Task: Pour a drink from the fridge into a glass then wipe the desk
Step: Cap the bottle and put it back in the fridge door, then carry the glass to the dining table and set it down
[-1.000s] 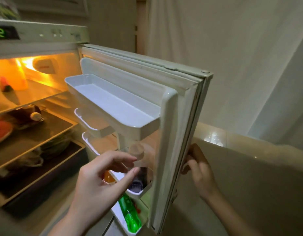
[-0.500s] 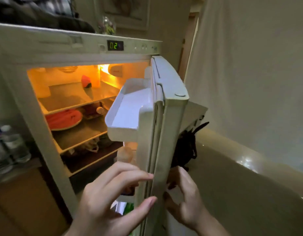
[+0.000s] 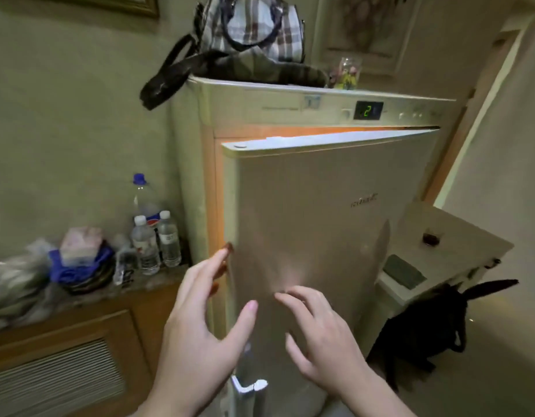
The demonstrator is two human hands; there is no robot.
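The cream fridge (image 3: pixel 326 106) stands in front of me with its door (image 3: pixel 320 230) almost closed; an orange strip of inside light shows along the top and left edge. My left hand (image 3: pixel 200 323) is spread open, its fingertips at the door's left edge. My right hand (image 3: pixel 320 335) is open too, fingers splayed close to the door front. Neither hand holds anything. No drink from inside the fridge is in sight. A pale shiny object (image 3: pixel 248 386) shows low between my wrists; I cannot tell what it is.
Water bottles (image 3: pixel 153 236) and wrapped bundles (image 3: pixel 79 254) stand on the wooden counter (image 3: pixel 158 284) to the left. A plaid bag (image 3: pixel 248 34) and a jar (image 3: pixel 346 72) sit on the fridge. To the right are a white desk (image 3: pixel 458 233) with a small dark glass (image 3: pixel 431 237) and a black backpack (image 3: pixel 422 329).
The fridge door has swung from wide open to nearly closed. My right hand has left the door's edge, and both hands now hover open at its front.
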